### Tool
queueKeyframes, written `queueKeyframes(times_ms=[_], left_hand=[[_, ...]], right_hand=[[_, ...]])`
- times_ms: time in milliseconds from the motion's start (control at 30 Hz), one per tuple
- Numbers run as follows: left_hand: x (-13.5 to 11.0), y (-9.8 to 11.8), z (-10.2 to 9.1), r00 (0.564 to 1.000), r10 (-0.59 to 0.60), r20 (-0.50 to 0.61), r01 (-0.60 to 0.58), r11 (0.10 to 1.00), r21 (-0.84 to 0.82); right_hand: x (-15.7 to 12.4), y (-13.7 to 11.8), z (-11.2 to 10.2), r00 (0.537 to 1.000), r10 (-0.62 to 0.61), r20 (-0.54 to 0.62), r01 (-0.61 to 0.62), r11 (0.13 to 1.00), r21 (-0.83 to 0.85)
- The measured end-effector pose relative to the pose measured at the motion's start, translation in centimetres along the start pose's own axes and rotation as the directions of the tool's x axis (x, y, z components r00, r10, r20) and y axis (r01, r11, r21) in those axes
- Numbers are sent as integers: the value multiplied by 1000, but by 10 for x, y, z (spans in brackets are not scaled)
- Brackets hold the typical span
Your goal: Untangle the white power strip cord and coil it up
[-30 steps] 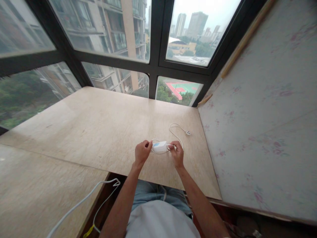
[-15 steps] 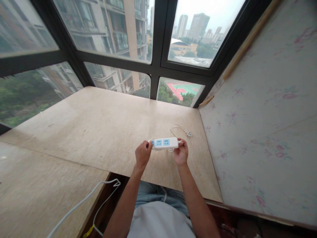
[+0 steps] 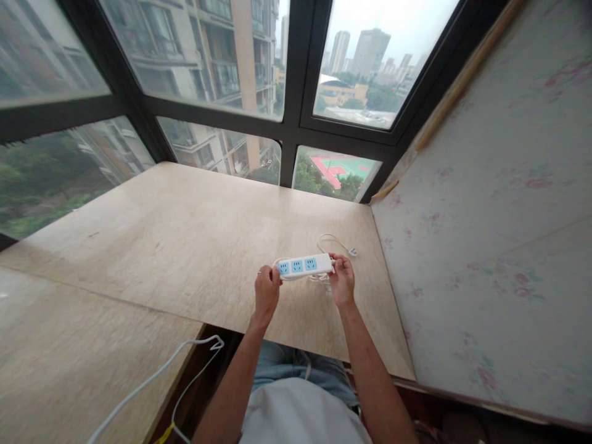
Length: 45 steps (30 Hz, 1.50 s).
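Observation:
A white power strip (image 3: pixel 304 265) with three blue socket faces is held up in front of me, sockets facing me. My left hand (image 3: pixel 267 290) is closed on its left end, the thumb near the first socket. At the other end my right hand (image 3: pixel 342 280) grips the strip where the cord comes out. Loops of white cord (image 3: pixel 320 279) hang behind and below the strip. The cord's plug (image 3: pixel 353 251) lies on the stone sill beyond my right hand.
The beige stone sill (image 3: pixel 194 234) runs along dark-framed windows (image 3: pixel 290 132). A papered wall (image 3: pixel 481 259) bounds it on the right. Another white cable (image 3: pixel 152 376) with a yellow tag crosses the sill's lower-left edge, beside a dark gap.
The power strip has tilted slightly, its right end now higher. My left hand has shifted down a little, uncovering the leftmost socket, and my right hand has moved slightly right.

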<state>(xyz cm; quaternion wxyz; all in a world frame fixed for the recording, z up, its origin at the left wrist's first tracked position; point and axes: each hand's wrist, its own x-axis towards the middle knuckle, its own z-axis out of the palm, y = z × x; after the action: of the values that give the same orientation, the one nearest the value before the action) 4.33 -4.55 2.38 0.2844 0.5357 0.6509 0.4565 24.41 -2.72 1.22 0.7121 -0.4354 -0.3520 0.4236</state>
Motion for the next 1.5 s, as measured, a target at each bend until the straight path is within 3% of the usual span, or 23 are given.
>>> queueKeyframes(times_ms=[100,133,200,267,300,400,467,533,600,700,767,833,900,1000,1167,1300,1400,1500], left_hand=[[-1,-5,0,1000,18,-22,-17,1000,20],[-1,-6,0,999,38,-25,-37,999,34],[-1,-6,0,996,85,-33,-83,995,52],[0,-4,0,989,134,-56,-130,990,62],[0,-4,0,986,153,-70,-148,987,61],[0,-3,0,983,160,-92,-159,987,16],[-1,-3,-1,993,103,-61,-109,990,-91],[-4,-1,-1,1000,24,9,-21,967,-254],[-6,2,-2,996,-19,85,51,918,-393],[-7,10,-6,991,2,132,65,867,-495],[-6,12,-10,993,-7,121,73,831,-551],[-5,11,-13,992,-64,105,114,793,-598],[-5,6,-17,985,-128,111,170,765,-621],[-8,-3,-22,980,-143,138,199,744,-638],[-21,-6,-35,978,-5,210,141,757,-638],[-28,4,-44,966,107,234,49,815,-578],[-30,10,-49,976,106,190,-12,898,-439],[-28,5,-52,985,61,164,0,937,-348]], right_hand=[[0,-23,-5,973,-100,207,168,923,-345],[0,-30,-5,938,-139,318,282,838,-468],[0,-45,-2,820,-135,557,519,587,-622],[0,-56,6,692,-5,721,676,353,-647],[-1,-60,11,645,84,760,718,275,-639],[-4,-65,20,588,293,754,740,182,-647],[-5,-65,20,609,320,726,706,200,-680],[-5,-63,13,652,267,710,651,284,-704],[-6,-58,2,695,187,694,575,435,-693],[-8,-51,-12,785,91,613,384,705,-596],[-10,-50,-17,876,16,482,228,867,-443],[-10,-54,-19,955,-70,288,139,963,-230],[-7,-63,-18,986,-118,122,125,991,-53],[2,-80,-16,992,-115,51,110,990,92],[19,-90,-1,993,-96,73,78,973,219],[26,-81,24,983,-27,180,-28,956,293],[30,-76,47,962,8,274,-106,932,347],[34,-73,70,943,18,332,-125,944,305]])
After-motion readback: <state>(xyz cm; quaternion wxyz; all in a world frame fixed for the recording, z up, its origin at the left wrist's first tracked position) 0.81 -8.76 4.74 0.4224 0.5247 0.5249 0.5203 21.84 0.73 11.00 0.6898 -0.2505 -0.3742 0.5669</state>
